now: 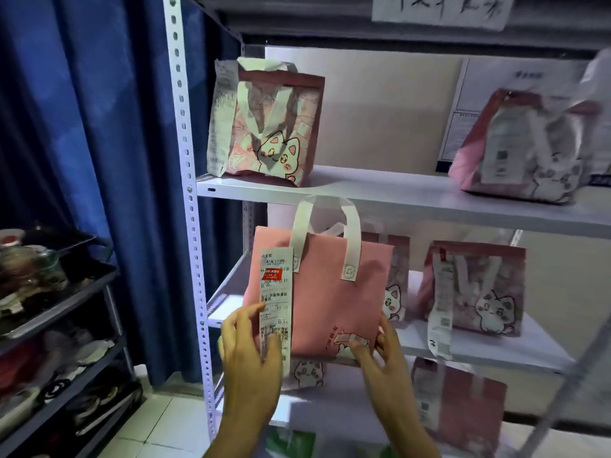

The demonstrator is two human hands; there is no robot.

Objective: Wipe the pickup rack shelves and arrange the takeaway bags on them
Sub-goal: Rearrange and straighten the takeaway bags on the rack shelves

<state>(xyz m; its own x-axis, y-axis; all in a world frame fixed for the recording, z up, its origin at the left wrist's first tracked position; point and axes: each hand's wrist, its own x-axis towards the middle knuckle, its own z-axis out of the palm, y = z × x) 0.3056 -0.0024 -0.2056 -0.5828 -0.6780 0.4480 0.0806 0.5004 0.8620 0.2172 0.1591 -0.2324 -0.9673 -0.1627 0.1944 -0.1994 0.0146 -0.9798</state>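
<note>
A plain pink takeaway bag (pixel 330 299) with white handles stands at the left front of the middle shelf (pixel 479 353) of the white rack. A long receipt (pixel 276 302) hangs down its front. My left hand (pixel 249 355) pinches the receipt's lower end between thumb and fingers. My right hand (pixel 380 352) grips the bag's lower right corner. Behind it stands a cat-print bag (pixel 395 282), mostly hidden. Another cat-print bag (pixel 476 289) stands further right on the same shelf.
The upper shelf (pixel 396 190) carries a cat-print bag (pixel 267 123) at the left and a blurred one (pixel 522 147) at the right. More bags (pixel 459 401) sit on the lower shelf. A dark cart (pixel 49 312) with clutter stands left, before a blue curtain (pixel 82 110).
</note>
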